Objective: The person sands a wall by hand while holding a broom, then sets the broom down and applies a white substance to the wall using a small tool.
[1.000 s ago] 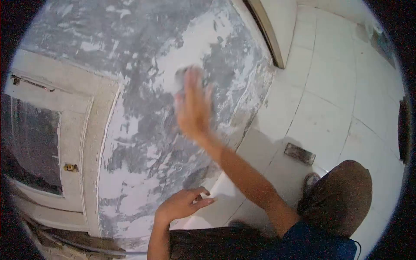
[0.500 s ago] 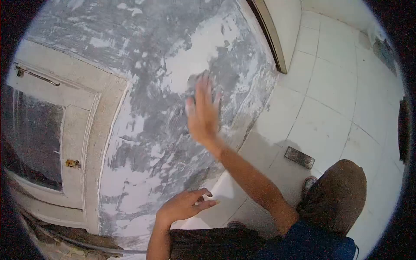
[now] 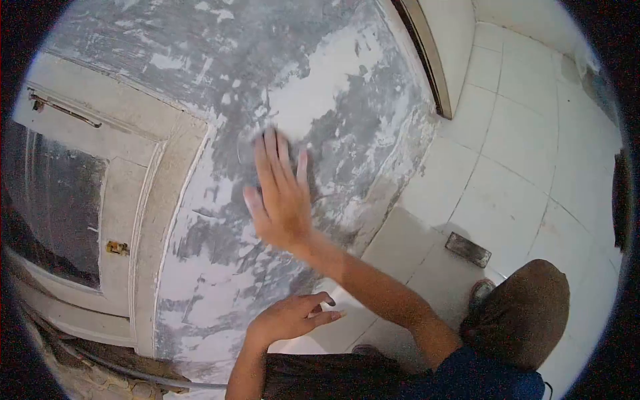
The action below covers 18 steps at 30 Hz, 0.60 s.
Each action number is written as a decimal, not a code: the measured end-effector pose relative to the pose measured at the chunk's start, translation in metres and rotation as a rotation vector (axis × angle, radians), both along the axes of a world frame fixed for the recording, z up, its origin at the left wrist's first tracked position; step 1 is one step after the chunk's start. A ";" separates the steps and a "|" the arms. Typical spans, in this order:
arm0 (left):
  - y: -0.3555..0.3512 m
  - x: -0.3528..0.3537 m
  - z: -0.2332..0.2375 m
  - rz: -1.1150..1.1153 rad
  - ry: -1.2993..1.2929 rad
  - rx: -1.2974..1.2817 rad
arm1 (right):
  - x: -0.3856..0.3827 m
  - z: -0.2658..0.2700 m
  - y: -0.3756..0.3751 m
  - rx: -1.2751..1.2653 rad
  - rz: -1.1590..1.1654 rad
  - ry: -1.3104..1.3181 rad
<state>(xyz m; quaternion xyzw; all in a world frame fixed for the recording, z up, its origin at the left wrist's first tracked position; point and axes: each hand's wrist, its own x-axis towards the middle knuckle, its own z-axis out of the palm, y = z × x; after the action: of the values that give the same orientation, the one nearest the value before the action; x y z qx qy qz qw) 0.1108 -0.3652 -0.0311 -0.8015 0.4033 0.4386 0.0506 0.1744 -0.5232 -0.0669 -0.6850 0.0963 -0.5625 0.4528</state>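
My right hand (image 3: 283, 200) lies against the patchy grey and white wall (image 3: 220, 243), palm down, fingers stretched upward and thumb out to the left. Beneath its fingers a thin greyish piece shows faintly at the edges, too blurred to identify. Lower down, my left hand (image 3: 293, 317) hovers in front of the wall's lower part, loosely bent with thumb and fingers apart, and nothing shows in it. One of its fingertips looks dark. A smooth white patch (image 3: 310, 97) spreads over the wall just above my right hand.
A whitish door (image 3: 123, 193) with a metal handle (image 3: 67, 112) and a brass latch (image 3: 117, 248) stands at the left. A dark rectangular block (image 3: 468, 249) rests on the white tiled floor (image 3: 507, 187), near my brown-clothed knee (image 3: 523, 313). A grey hose (image 3: 140, 379) runs along the bottom left.
My right hand has moved left and down across the wall. My left hand has barely shifted. The view has moved slightly, and the block remains on the floor.
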 end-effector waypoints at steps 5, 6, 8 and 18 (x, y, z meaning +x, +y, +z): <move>0.003 -0.001 0.001 0.041 0.000 -0.020 | 0.006 0.006 -0.026 0.021 -0.094 0.051; 0.005 -0.001 0.000 0.029 0.008 -0.035 | 0.002 0.001 -0.014 0.070 -0.052 0.043; 0.005 -0.001 -0.002 0.011 -0.005 -0.060 | 0.000 -0.003 0.000 0.065 -0.037 0.008; 0.003 -0.004 0.001 -0.012 -0.004 -0.070 | -0.002 0.003 -0.003 0.064 -0.012 -0.028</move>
<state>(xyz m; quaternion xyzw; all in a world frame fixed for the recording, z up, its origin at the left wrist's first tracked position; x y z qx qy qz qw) 0.1069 -0.3619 -0.0306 -0.8011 0.4232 0.4224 0.0262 0.1719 -0.5262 -0.0641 -0.6615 0.1121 -0.5716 0.4723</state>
